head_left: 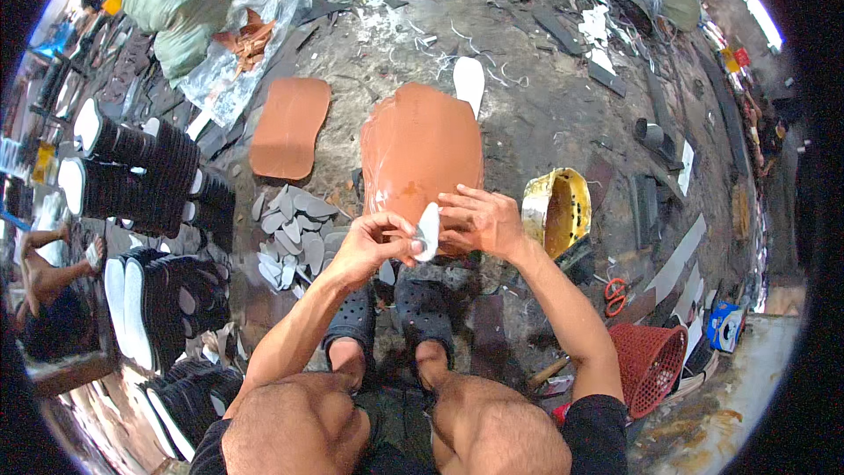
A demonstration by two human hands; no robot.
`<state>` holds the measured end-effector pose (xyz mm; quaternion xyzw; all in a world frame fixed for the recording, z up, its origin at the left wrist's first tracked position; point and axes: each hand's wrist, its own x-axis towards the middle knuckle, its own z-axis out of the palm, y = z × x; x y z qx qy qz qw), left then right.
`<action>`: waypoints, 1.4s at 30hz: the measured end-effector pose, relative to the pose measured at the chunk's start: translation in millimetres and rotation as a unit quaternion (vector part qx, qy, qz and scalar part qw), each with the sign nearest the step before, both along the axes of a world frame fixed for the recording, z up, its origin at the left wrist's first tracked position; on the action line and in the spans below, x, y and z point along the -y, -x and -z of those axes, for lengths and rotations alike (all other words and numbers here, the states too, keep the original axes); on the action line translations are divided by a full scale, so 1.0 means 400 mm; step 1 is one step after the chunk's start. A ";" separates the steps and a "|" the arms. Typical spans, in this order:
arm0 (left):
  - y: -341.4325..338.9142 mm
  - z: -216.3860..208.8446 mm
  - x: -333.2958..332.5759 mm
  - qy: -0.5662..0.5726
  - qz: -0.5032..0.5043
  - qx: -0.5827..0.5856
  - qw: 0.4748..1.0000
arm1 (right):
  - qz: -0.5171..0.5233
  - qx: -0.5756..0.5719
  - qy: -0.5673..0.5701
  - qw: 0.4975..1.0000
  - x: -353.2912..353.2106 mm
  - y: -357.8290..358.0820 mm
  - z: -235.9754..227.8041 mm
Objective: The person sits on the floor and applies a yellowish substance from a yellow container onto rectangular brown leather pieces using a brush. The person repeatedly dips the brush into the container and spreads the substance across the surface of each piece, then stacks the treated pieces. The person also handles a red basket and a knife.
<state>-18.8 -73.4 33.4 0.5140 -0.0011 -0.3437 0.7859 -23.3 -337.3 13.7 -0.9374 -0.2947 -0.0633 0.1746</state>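
Between thumb and fingers my left hand (378,244) pinches a small white, teardrop-shaped pad (428,229) with a grey patch at its lower end. My right hand (485,218) is just to the right of the pad, fingers stretched out and apart over the near edge of an orange-brown sheet (422,145). Whether its fingertips touch the pad or the sheet cannot be made out. The sheet lies in front of my feet, with wet-looking marks on its surface. A pile of grey teardrop-shaped pieces (294,230) lies to the left of my left hand.
A second brown sheet (290,127) lies left, with stacked dark, white-faced soles (132,185) beyond. A white insole (469,84) sticks out behind the near sheet. On the right are a yellow glue-stained container (559,211), red-handled scissors (614,296) and a red basket (649,369).
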 end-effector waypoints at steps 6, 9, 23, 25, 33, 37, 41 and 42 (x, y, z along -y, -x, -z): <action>0.007 0.026 0.058 -0.067 -0.005 0.060 0.996 | 0.093 -0.017 0.057 0.994 -0.033 -0.015 0.003; 0.002 0.116 0.062 -0.332 -0.059 0.420 0.842 | 0.318 -0.148 -0.365 0.862 0.002 -0.083 -0.117; 0.034 0.180 -0.012 -0.465 0.001 0.557 0.688 | 0.126 0.039 -0.080 0.988 -0.219 0.103 -0.060; 0.037 0.178 -0.013 -0.472 0.018 0.535 0.700 | 0.133 0.015 -0.014 0.991 -0.199 0.087 -0.081; 0.018 0.145 0.028 -0.470 -0.036 0.561 0.681 | 0.234 -0.019 -0.109 0.966 -0.112 -0.019 -0.098; 0.011 0.172 0.022 -0.452 -0.067 0.607 0.650 | 0.166 -0.052 -0.113 0.978 -0.139 0.043 -0.049; 0.011 0.192 0.018 -0.426 -0.105 0.625 0.645 | 0.129 -0.071 -0.123 0.981 -0.163 0.033 -0.054; 0.020 0.191 0.018 -0.436 -0.098 0.616 0.648 | 0.116 -0.084 -0.110 0.984 -0.152 0.016 -0.042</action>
